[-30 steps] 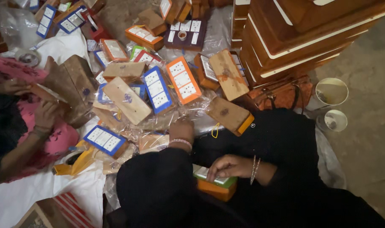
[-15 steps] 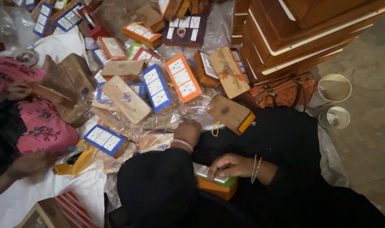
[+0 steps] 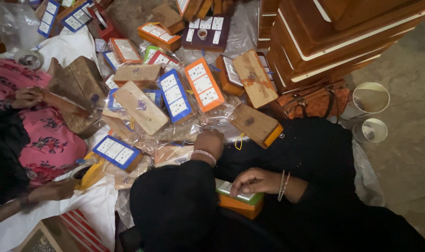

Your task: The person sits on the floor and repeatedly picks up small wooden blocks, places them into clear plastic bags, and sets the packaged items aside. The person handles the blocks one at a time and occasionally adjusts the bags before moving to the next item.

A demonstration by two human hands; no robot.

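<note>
Compared with the frame half a second earlier, the left hand [image 3: 209,142] is lying slightly further into the pile of clear plastic wrap [image 3: 212,122], while the right hand [image 3: 253,181] is keeping its place on the green-topped orange block [image 3: 238,201] in the person's lap. Fingers of the left hand are curled down into the wrap; whether they are clamping a sheet or merely pressing on it cannot be told. Fingers of the right hand are lying close together, flat along the block's top edge, steadying it rather than gripping it.

Ahead of the hands, many blocks are already lying bagged in shiny wrap: a blue-framed block [image 3: 174,94], an orange-framed block [image 3: 202,84] and a plain wooden block [image 3: 140,108] among them. The block in the lap is showing no wrap around it, so, judging by this, wrapping appears well advanced for the pile but not begun for this piece.

At the left edge, another person in a pink floral garment [image 3: 44,140] is handling a brown paper bag [image 3: 77,91]; stacked wooden trays [image 3: 343,37] and two white cups [image 3: 370,98] are standing at the right.
</note>
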